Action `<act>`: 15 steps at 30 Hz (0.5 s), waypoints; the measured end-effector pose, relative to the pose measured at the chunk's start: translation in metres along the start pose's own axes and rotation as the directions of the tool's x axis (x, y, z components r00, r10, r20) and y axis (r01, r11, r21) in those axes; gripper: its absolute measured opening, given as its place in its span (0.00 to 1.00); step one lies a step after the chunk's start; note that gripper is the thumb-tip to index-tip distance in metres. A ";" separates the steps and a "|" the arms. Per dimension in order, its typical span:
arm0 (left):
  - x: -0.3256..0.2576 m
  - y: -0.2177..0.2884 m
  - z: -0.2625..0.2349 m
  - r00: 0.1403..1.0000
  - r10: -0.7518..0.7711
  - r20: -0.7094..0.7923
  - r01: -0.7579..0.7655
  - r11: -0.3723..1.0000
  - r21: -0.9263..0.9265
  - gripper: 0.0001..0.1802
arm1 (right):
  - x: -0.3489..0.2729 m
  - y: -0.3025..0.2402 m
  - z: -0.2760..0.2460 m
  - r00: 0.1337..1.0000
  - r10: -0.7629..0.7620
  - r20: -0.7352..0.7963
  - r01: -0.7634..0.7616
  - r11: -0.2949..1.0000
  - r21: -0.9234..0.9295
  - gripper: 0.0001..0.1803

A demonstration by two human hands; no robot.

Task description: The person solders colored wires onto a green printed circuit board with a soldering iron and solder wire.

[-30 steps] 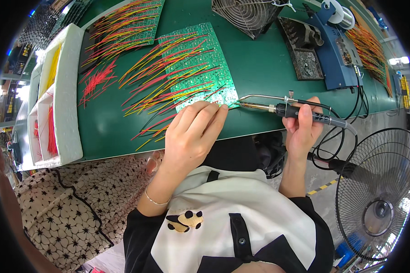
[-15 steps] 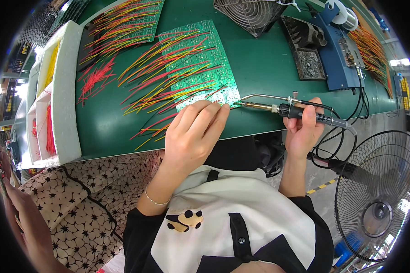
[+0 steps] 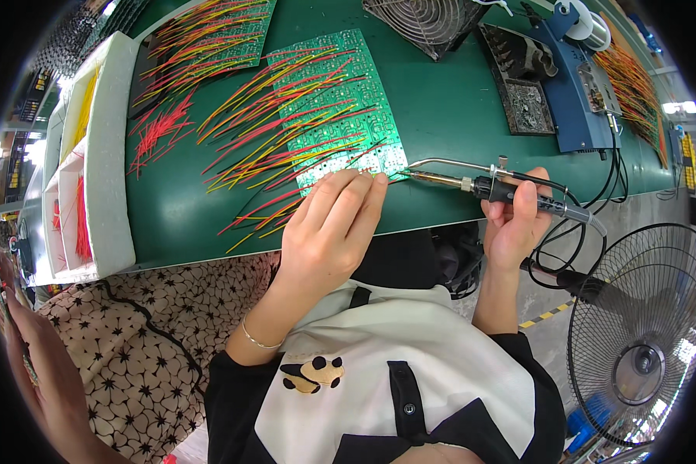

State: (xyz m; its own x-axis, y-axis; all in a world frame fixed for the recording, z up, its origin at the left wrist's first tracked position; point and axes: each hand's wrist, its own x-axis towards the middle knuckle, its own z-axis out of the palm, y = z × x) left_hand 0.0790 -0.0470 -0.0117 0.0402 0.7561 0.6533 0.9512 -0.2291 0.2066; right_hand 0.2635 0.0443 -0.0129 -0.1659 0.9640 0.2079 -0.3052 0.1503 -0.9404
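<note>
My right hand (image 3: 514,220) grips a soldering iron (image 3: 510,189) that has a thin metal tube along its top. The iron's tip points left and meets the near right corner of a green circuit board (image 3: 375,116). My left hand (image 3: 332,228) is bent over the board's near edge, fingers closed together and fingertips close to the tip. What those fingers pinch is hidden beneath them. Rows of red, yellow and black wires (image 3: 274,139) stick out from the board toward the left.
Left stands a white foam box (image 3: 108,170) of wires, beside loose red wires (image 3: 162,131). Another wired board (image 3: 243,50) lies behind. At the back are a small fan (image 3: 425,23), an iron stand (image 3: 526,108) and a blue solder feeder (image 3: 580,100). A floor fan (image 3: 642,363) stands right; another person's hand (image 3: 50,363), left.
The view has shifted very slightly. My hands and the iron stay almost in place at the board's corner. The other person's hand at the far left has moved a little.
</note>
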 end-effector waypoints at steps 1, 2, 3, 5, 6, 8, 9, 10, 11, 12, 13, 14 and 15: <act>0.000 0.000 -0.001 1.000 -0.001 0.000 0.001 1.000 -0.005 0.18 | 0.000 -0.001 0.000 1.000 0.002 -0.002 -0.002 1.000 -0.001 0.13; 0.001 0.000 -0.002 1.000 -0.001 0.002 0.001 1.000 -0.007 0.18 | -0.001 -0.002 0.001 1.000 0.001 0.001 -0.001 1.000 -0.005 0.13; 0.001 0.001 -0.002 1.000 0.000 0.002 0.000 1.000 -0.007 0.18 | -0.001 -0.003 0.001 1.000 0.000 0.003 0.000 1.000 -0.010 0.13; 0.000 0.000 -0.001 1.000 0.002 -0.001 -0.002 1.000 -0.005 0.18 | -0.001 -0.002 0.001 1.000 -0.006 0.003 0.006 1.000 -0.008 0.13; -0.001 -0.001 0.000 1.000 0.004 -0.006 -0.004 1.000 -0.010 0.18 | 0.000 -0.001 0.001 1.000 -0.011 0.002 0.011 1.000 -0.006 0.13; 0.000 0.000 -0.002 1.000 0.004 -0.005 -0.004 1.000 -0.018 0.18 | -0.001 -0.003 0.002 1.000 -0.005 -0.006 0.005 1.000 -0.005 0.13; 0.000 0.000 -0.002 1.000 0.002 -0.009 -0.002 1.000 -0.017 0.18 | -0.002 -0.004 0.002 1.000 -0.001 -0.011 0.001 1.000 -0.004 0.13; 0.000 0.000 -0.001 1.000 0.000 -0.015 0.000 1.000 -0.015 0.17 | -0.001 -0.003 0.002 1.000 -0.001 -0.010 0.001 1.000 -0.004 0.13; -0.001 0.000 0.000 1.000 -0.001 -0.016 0.001 1.000 -0.014 0.17 | -0.001 -0.002 0.001 1.000 -0.009 0.002 0.009 1.000 0.003 0.13; -0.001 0.000 0.001 1.000 -0.001 -0.028 0.000 1.000 -0.016 0.17 | -0.001 -0.002 0.000 1.000 -0.016 0.014 0.016 1.000 0.010 0.13; -0.002 0.000 0.002 0.999 0.000 -0.039 -0.001 1.000 -0.018 0.16 | -0.001 -0.001 0.000 1.000 -0.016 0.014 0.016 1.000 0.010 0.13; -0.002 0.000 0.003 0.999 0.000 -0.040 -0.001 1.000 -0.018 0.16 | -0.001 -0.001 -0.001 1.000 -0.018 0.017 0.017 1.000 0.010 0.13; -0.002 0.000 0.003 0.999 0.002 -0.041 -0.002 1.000 -0.014 0.16 | -0.001 -0.001 -0.001 1.000 -0.019 0.020 0.019 1.000 0.010 0.13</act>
State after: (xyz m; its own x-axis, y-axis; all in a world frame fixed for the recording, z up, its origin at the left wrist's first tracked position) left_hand 0.0798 -0.0465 -0.0156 0.0290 0.7297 0.6831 0.9467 -0.2395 0.2156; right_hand 0.2647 0.0435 -0.0127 -0.1784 0.9565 0.2309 -0.3177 0.1661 -0.9335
